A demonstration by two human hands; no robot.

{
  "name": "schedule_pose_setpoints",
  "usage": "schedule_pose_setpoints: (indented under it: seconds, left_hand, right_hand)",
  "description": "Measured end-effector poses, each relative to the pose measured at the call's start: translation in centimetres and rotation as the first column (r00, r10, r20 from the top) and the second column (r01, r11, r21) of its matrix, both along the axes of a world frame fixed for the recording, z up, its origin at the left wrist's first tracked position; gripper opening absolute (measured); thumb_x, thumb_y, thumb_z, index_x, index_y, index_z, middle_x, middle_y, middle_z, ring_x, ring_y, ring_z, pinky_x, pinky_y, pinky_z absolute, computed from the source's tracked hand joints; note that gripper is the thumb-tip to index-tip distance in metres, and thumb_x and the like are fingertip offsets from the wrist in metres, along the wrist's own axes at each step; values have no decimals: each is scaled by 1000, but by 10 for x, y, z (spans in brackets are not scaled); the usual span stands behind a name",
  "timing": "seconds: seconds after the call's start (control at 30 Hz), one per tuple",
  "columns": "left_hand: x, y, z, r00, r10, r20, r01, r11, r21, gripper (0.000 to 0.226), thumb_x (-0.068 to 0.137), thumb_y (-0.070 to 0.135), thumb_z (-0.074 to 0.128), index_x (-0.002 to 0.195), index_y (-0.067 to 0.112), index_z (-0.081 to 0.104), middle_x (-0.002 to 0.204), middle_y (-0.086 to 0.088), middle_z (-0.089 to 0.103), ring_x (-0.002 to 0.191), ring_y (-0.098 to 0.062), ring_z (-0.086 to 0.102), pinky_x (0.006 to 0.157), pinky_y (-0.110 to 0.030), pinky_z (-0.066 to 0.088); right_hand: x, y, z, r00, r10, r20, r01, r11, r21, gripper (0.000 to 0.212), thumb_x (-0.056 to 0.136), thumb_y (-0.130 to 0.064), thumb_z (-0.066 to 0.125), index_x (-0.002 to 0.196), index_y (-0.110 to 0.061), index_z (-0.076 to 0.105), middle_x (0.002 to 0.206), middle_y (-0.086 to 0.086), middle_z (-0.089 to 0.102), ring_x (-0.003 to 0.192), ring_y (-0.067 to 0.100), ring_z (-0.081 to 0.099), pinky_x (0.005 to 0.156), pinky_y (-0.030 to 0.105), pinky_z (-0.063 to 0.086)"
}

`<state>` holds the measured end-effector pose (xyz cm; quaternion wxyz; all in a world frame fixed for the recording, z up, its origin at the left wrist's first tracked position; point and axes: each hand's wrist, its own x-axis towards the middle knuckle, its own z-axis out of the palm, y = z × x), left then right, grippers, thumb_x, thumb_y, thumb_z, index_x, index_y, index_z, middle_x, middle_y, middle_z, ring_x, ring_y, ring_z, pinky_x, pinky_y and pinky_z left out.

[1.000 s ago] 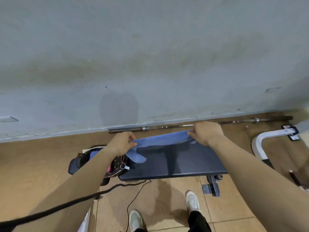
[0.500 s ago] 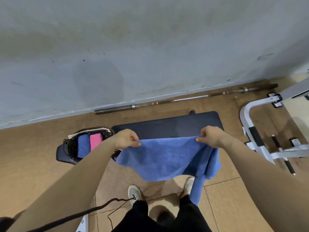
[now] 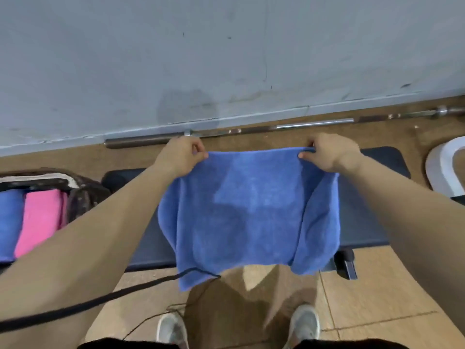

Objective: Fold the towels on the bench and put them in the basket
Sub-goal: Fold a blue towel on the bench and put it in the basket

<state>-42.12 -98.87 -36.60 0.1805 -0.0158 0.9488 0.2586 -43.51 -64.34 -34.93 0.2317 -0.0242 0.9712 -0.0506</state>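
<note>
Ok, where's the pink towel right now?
Head view, far left: the pink towel lies in the basket, right of a folded blue towel, beside the bench.

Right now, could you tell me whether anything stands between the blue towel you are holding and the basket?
Nothing visible does. The left hand and right hand pinch the blue towel over the bench; the basket sits open beside it, with only the left forearm crossing that gap.
</note>
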Motion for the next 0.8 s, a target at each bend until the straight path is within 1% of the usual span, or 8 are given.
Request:
schedule_pose_setpoints:
  seconds: [0.1, 0.2, 0.3, 0.4, 0.47, 0.57, 0.7, 0.8]
  left_hand:
    - [-22, 2, -53, 998, -55, 1, 55, 998, -40, 11, 86, 31, 73, 81, 23, 68, 73, 4, 62, 74, -19, 59, 67, -29, 41]
    - [-32, 3, -82, 996, -78, 31, 80, 995, -66, 11, 87, 33, 73, 84, 22, 71, 78, 5, 66, 78, -15, 61, 75, -29, 48]
    - [-36, 1, -97, 998, -45, 34, 45, 999, -7, 12, 87, 32, 73, 78, 24, 70, 72, 7, 64, 73, -11, 58, 69, -26, 42]
    - [-31, -2, -106, 1000, -9, -26, 9, 1000, -5, 14, 86, 36, 73, 78, 26, 68, 73, 8, 64, 74, -13, 59, 66, -26, 42]
    - [-24, -2, -108, 995, 1, -95, -4, 999, -32, 14, 86, 39, 72, 89, 26, 68, 83, 7, 65, 83, -17, 61, 76, -31, 47]
    - [-5, -1, -105, 975, -1, -221, -15, 997, -70, 34, 86, 40, 69, 115, 23, 65, 108, 2, 67, 101, -23, 62, 92, -38, 49]
    - [45, -2, -90, 949, 28, -315, -55, 996, -75, 51, 87, 33, 67, 134, 16, 56, 132, -10, 58, 122, -33, 51, 103, -42, 43]
    - [100, -5, -85, 939, 137, -315, -160, 986, -47, 53, 88, 28, 63, 138, 15, 50, 137, -12, 52, 125, -35, 48, 99, -45, 44]
  right_hand:
    - [-23, 7, -54, 1000, 18, -1, -18, 1000, -12, 26, 90, -48, 63, 84, -23, 60, 83, -1, 58, 85, 25, 56, 72, 34, 44]
    - [-34, 11, -87, 1000, -10, 20, 12, 995, -100, 24, 89, -42, 67, 77, -24, 57, 81, -1, 62, 86, 26, 59, 70, 33, 43]
    - [-37, 12, -101, 998, -66, -25, 60, 982, -181, 19, 88, -40, 68, 83, -23, 60, 88, 0, 64, 89, 25, 59, 71, 32, 41]
    - [-28, 9, -108, 989, -79, -122, 61, 988, -142, 23, 87, -44, 66, 97, -24, 64, 103, 4, 66, 99, 27, 60, 79, 35, 47]
    - [-17, 3, -111, 968, -66, -241, 51, 997, -65, 32, 88, -46, 62, 112, -25, 63, 118, 7, 61, 114, 31, 55, 92, 41, 46]
    - [9, -13, -108, 937, -46, -346, 39, 999, -27, 44, 92, -45, 55, 130, -24, 57, 131, 8, 54, 127, 33, 45, 103, 44, 36]
    - [59, -34, -97, 941, -56, -334, 43, 998, -47, 45, 94, -43, 52, 134, -23, 54, 138, 6, 51, 130, 31, 42, 103, 44, 35]
    - [100, -55, -88, 957, -45, -286, 26, 997, -69, 44, 95, -43, 50, 135, -24, 53, 140, 7, 50, 129, 32, 44, 101, 44, 37]
